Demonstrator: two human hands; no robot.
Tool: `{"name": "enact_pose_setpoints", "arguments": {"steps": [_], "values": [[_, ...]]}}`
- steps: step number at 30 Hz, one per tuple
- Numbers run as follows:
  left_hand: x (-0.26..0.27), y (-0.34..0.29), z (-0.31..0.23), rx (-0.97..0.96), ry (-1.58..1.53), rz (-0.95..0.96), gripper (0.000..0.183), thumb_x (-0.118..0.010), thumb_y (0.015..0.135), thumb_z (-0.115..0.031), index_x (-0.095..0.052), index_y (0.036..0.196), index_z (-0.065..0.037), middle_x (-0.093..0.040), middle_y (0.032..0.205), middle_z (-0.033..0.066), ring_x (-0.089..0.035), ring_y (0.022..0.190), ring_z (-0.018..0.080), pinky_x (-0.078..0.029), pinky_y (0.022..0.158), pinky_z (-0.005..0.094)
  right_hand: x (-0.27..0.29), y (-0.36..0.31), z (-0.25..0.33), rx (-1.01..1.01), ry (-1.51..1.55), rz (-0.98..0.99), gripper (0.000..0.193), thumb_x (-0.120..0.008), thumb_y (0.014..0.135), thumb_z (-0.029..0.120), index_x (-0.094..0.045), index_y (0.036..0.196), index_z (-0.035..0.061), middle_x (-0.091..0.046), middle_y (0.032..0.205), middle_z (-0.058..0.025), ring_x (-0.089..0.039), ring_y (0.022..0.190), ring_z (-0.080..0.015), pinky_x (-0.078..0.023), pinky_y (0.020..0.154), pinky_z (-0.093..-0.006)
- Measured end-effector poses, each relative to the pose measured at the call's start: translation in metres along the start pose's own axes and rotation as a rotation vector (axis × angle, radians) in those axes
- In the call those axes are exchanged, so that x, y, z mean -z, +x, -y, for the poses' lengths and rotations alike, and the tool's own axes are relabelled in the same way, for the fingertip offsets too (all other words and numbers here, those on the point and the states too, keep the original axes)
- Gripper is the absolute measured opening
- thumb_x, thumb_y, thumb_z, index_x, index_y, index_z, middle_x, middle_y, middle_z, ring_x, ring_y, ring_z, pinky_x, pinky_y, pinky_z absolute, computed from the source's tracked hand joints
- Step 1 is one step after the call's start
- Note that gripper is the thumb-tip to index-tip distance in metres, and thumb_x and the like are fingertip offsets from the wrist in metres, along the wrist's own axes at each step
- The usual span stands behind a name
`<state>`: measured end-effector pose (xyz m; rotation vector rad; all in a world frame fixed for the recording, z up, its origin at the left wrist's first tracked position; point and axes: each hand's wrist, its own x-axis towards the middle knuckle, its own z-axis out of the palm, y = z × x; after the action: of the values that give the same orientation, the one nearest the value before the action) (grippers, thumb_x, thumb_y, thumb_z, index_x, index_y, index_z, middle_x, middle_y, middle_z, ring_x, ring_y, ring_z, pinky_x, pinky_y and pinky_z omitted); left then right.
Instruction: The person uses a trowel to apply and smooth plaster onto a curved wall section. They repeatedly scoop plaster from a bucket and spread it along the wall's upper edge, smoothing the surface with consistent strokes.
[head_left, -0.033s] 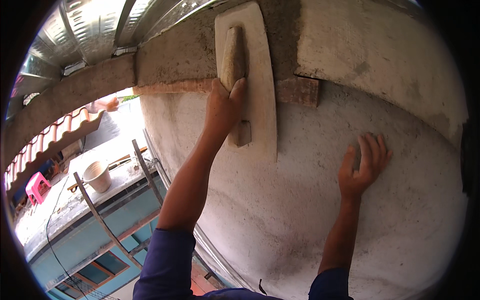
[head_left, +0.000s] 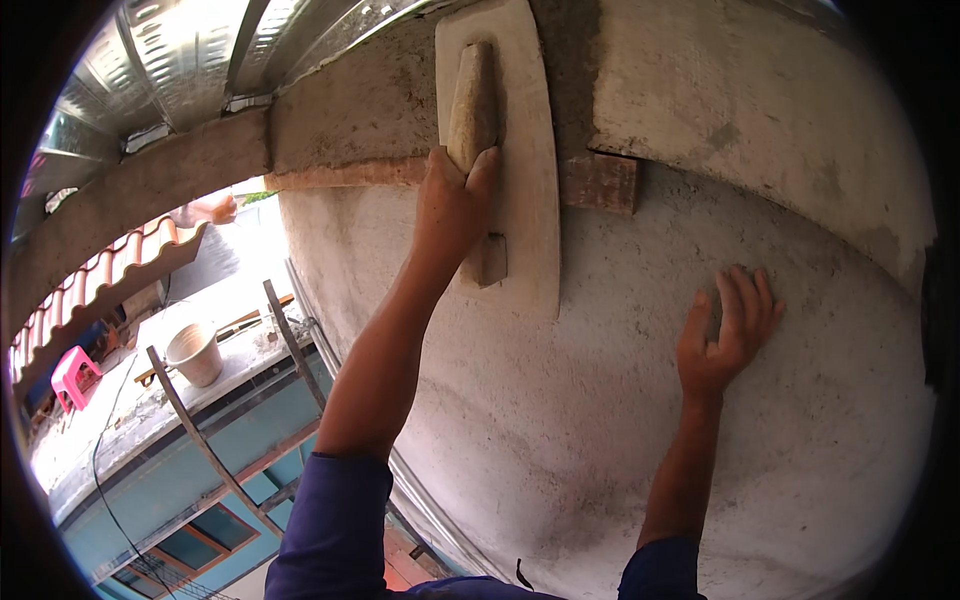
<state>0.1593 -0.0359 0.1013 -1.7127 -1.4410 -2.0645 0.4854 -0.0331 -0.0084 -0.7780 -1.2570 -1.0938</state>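
Observation:
My left hand (head_left: 456, 205) is wrapped round the lower part of the handle on a long plastering float (head_left: 530, 190). The float stands nearly upright, its flat blade against the damp grey mortar band (head_left: 355, 110) under the roof, its lower end over the pale wall (head_left: 560, 430). Behind it runs a wooden strip (head_left: 600, 184), partly hidden by the blade. My right hand (head_left: 730, 330) rests on the wall to the right, fingers spread and holding nothing.
Corrugated metal roofing (head_left: 180, 60) slopes overhead at the upper left. Beyond the wall's left edge are a wooden ladder (head_left: 210, 440), a bucket (head_left: 195, 353) on a ledge, a pink stool (head_left: 74, 378) and a tiled roof (head_left: 100, 285). A lighter plastered section (head_left: 740, 90) juts out at the upper right.
My left hand and the float have slid slightly up and to the right along the wall. The right hand has stayed in place.

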Motion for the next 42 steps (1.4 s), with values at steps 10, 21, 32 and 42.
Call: {"name": "enact_pose_setpoints", "arguments": {"steps": [10,21,32,42], "values": [[0.02,-0.021,0.0,0.045,0.191,0.153,0.059,-0.06,0.102,-0.044,-0.047,0.128,0.007,-0.068,0.104,0.0292,-0.073,0.092,0.037,-0.057,0.08,0.0469,0.005,0.003,0.0,0.02,-0.06,0.044,0.031,-0.067,0.093,0.015,-0.067,0.121,0.0027,-0.063,0.134,-0.0138,-0.048,0.139,-0.038,-0.019,0.121,-0.0632],[0.012,-0.103,0.022,0.248,-0.462,0.116,0.066,-0.06,0.103,-0.041,-0.037,0.145,0.005,-0.058,0.127,0.0277,-0.061,0.118,0.0307,-0.051,0.095,0.0401,0.034,0.008,0.165,-0.066,0.79,0.536,0.068,-0.071,0.086,0.0,-0.043,0.148,-0.0045,-0.062,0.123,-0.0272,-0.065,0.109,-0.0355,-0.055,0.091,-0.0449],[-0.007,-0.102,-0.035,0.441,-1.38,0.537,0.074,-0.057,0.105,-0.03,-0.014,0.157,0.002,-0.049,0.141,0.025,-0.048,0.134,0.0337,-0.042,0.113,0.0426,0.015,0.059,0.157,0.044,0.01,0.783,0.083,-0.074,0.086,0.008,-0.031,0.157,0.0034,-0.064,0.11,-0.0195,-0.066,0.103,-0.0329,-0.05,0.088,-0.0495],[0.059,-0.132,0.085,-0.092,-0.724,1.172,0.057,-0.064,0.103,-0.02,-0.041,0.151,0.0,-0.069,0.125,0.021,-0.07,0.112,0.0303,-0.056,0.097,0.0413,0.065,0.195,0.056,0.092,-0.552,0.655,0.062,-0.075,0.09,0.043,-0.06,0.136,0.0036,-0.075,0.098,-0.0166,-0.073,0.084,-0.0271,-0.055,0.081,-0.0388]]}}
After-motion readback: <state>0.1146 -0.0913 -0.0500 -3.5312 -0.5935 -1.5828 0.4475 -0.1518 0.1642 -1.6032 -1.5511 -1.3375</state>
